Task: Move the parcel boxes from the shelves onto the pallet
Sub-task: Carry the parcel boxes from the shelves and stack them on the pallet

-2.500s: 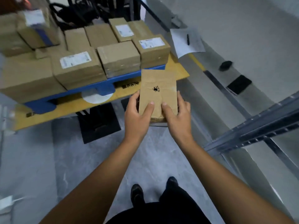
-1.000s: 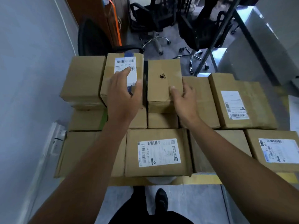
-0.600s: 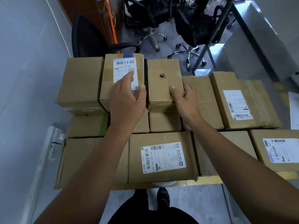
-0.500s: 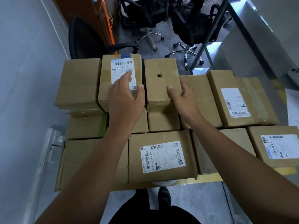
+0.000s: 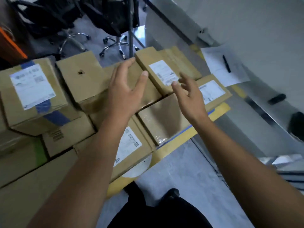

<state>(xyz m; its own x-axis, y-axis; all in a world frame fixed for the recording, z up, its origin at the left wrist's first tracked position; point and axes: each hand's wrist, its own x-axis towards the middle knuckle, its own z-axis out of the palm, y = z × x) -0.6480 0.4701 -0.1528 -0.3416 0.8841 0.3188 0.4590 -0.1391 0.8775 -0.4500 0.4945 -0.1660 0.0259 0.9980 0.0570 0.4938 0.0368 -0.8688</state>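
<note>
Parcel box [image 5: 82,79] sits released on the stack [image 5: 65,135]; left hand [image 5: 126,94] and right hand [image 5: 190,96] lifted off, slack-fingered.

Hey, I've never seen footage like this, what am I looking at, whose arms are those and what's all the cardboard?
No machine here: a person wears a camera on the head, and this one picture looks down from it at their own arms. The left hand and right hand are both open above the load, holding nothing. Under them brown parcel boxes sit stacked on a pallet. One box has a dark spot on top. To the right lies a sheet of paper with a pen on it.
</note>
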